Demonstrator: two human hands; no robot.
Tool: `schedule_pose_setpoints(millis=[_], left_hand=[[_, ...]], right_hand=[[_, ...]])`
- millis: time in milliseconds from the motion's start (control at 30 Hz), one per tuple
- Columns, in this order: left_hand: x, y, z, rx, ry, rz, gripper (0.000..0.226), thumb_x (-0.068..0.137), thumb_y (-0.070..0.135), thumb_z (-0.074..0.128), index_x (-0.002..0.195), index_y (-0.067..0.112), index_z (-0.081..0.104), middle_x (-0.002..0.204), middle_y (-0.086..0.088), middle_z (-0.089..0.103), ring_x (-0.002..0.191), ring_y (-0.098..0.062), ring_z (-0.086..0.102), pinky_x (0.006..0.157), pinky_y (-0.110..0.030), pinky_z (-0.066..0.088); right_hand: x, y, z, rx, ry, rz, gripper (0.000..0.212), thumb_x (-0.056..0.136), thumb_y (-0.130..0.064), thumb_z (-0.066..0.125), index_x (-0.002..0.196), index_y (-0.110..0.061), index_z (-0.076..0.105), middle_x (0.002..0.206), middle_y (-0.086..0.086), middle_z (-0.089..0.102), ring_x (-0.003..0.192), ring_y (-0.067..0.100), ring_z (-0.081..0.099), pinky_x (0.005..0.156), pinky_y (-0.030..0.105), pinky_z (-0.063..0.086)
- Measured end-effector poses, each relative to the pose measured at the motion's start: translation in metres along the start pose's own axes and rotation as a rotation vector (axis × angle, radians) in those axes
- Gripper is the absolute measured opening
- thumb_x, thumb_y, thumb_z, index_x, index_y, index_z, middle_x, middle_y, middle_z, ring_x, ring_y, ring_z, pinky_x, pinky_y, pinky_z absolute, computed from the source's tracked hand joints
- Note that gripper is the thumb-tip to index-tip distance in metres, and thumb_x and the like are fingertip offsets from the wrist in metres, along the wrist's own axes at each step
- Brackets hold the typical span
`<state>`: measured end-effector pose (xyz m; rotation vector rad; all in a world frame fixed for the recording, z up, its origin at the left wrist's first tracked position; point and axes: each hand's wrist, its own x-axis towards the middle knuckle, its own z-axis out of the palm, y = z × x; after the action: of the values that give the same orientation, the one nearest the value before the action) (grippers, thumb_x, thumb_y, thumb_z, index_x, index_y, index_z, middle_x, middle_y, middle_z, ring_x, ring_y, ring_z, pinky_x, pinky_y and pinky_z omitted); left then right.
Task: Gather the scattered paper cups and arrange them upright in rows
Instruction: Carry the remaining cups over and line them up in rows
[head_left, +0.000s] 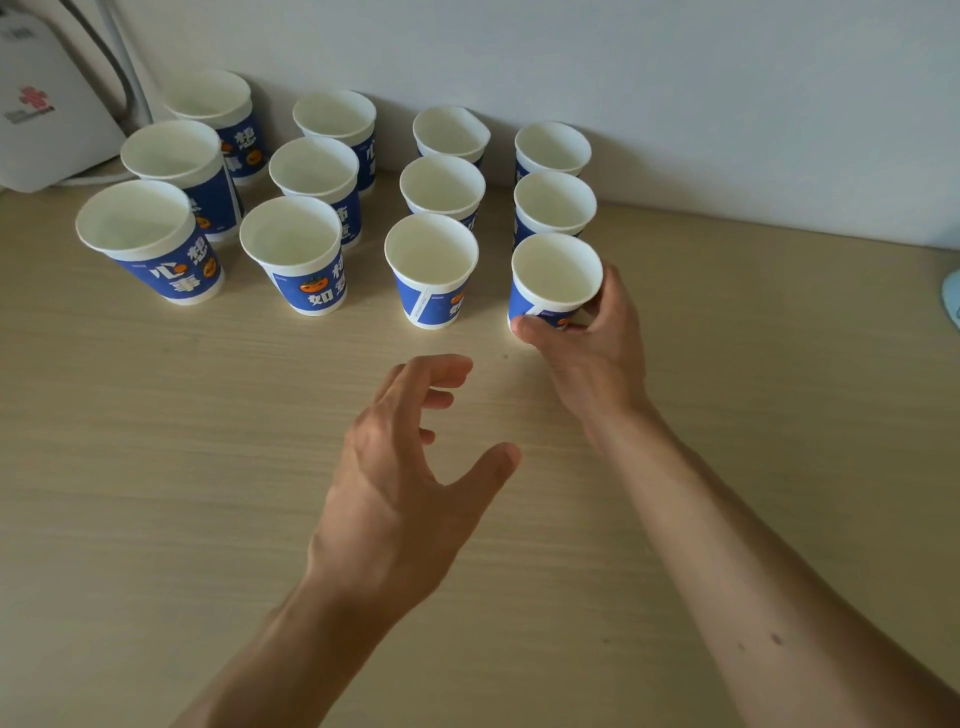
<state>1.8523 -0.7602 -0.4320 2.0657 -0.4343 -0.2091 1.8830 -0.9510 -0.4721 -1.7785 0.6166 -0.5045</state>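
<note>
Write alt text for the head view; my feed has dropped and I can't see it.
Twelve blue-and-white paper cups stand upright in four rows of three on a pale wooden table against a wall. The person's right grip holds the front right cup; the left grip is open nearer the camera, holding nothing.

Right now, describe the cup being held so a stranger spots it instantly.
On the wooden table, twelve blue-and-white paper cups stand in four columns by the wall. Take the rightmost column's nearest cup. It alone sits in the right hand's grip.
</note>
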Motion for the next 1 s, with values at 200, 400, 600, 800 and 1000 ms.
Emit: schedule_pose_setpoints(millis=[200,400,600,800,1000], left_hand=[[-0.003,0.002,-0.003,0.002,-0.006,0.008,0.055,0.072,0.043,0.076,0.122,0.035,0.056,0.118,0.025,0.06,0.108,0.006,0.056,0.085,-0.017,0.049],[-0.015,0.022,-0.018,-0.044,0.015,-0.021,0.051,0.075,0.041,0.075,0.121,0.032,0.058,0.117,0.023,0.062,0.107,0.005,0.058,0.086,-0.02,0.05],[-0.031,0.091,-0.051,-0.11,0.027,-0.029,0.04,0.082,0.03,0.078,0.117,0.023,0.061,0.115,0.017,0.066,0.106,-0.001,0.061,0.087,-0.026,0.052],[-0.072,0.175,-0.088,-0.157,-0.023,-0.015,0.032,0.085,0.027,0.077,0.113,0.02,0.063,0.111,0.011,0.068,0.105,-0.009,0.064,0.089,-0.04,0.055],[-0.134,0.238,-0.092,-0.221,-0.106,0.021,0.045,0.077,0.041,0.067,0.115,0.018,0.063,0.114,0.01,0.068,0.105,-0.005,0.063,0.089,-0.034,0.054]], right_hand=[[-0.007,0.001,-0.003,0.025,0.004,0.043,0.073,0.072,-0.003,0.083,0.135,-0.024,0.052,0.12,-0.014,0.065,0.1,-0.007,0.063,0.076,0.004,0.046],[-0.053,-0.006,-0.016,0.046,0.116,0.159,0.084,0.076,-0.006,0.084,0.146,-0.022,0.042,0.132,-0.003,0.056,0.121,0.007,0.055,0.098,0.024,0.049],[-0.098,-0.081,-0.047,0.1,0.146,0.255,0.076,0.082,-0.012,0.08,0.148,-0.022,0.042,0.133,0.0,0.057,0.122,0.008,0.057,0.078,0.007,0.045],[-0.158,-0.18,-0.109,0.139,0.097,0.295,0.06,0.083,-0.017,0.083,0.136,-0.022,0.054,0.126,0.0,0.061,0.116,0.011,0.061,0.095,0.027,0.05],[-0.214,-0.229,-0.171,0.162,0.064,0.335,0.052,0.085,-0.019,0.082,0.132,-0.014,0.061,0.128,0.007,0.065,0.111,0.013,0.064,0.081,0.017,0.048]])
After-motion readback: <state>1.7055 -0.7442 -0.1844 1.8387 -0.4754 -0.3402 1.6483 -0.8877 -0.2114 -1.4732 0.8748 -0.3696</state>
